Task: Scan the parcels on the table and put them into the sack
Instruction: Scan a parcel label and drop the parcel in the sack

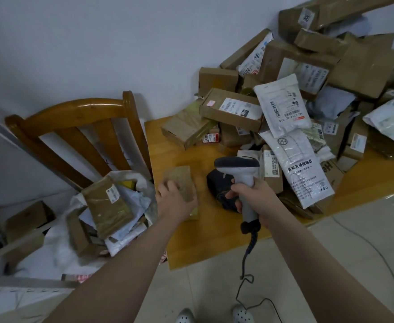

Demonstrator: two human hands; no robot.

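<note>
Seen from a head-worn camera, looking down along a person's two bare forearms. Nearest, a dark coiled cable (247, 259) rises from the tiled floor into the grip of a grey and white pistol-shaped barcode scanner (240, 169), the landmark for everything that follows.

The right hand (251, 194) holds the scanner upright, its fingers (234, 197) curled fully round the handle, with the head aimed away from the viewer. Just left of the scanner, the left hand (172, 199) lies over a small flat brown tape-wrapped parcel (182, 178), fingers bent down over its near end in a grip. The parcel sits at the near left part of the honey-coloured wooden tabletop (203, 241); whether it has left the surface cannot be told.

Directly behind the scanner is a dark, soft-looking object (219, 185) (what it is cannot be made out). Well left of the scanner and lower, a white woven sack (58, 248) gapes open beside the tabletop, with brown and white packets in it. Behind that stands a glossy wooden chair (74, 113).

Right of the scanner and beyond it, a large heap of cardboard boxes and white plastic mailers (284, 101) climbs against the pale wall.

The step in hand looks like handling one parcel, at either the scan or the transfer. No label shows on its upper face, so if it is unscanned it needs turning toward the scanner head. After that it goes leftward over the table edge into the sack.
</note>
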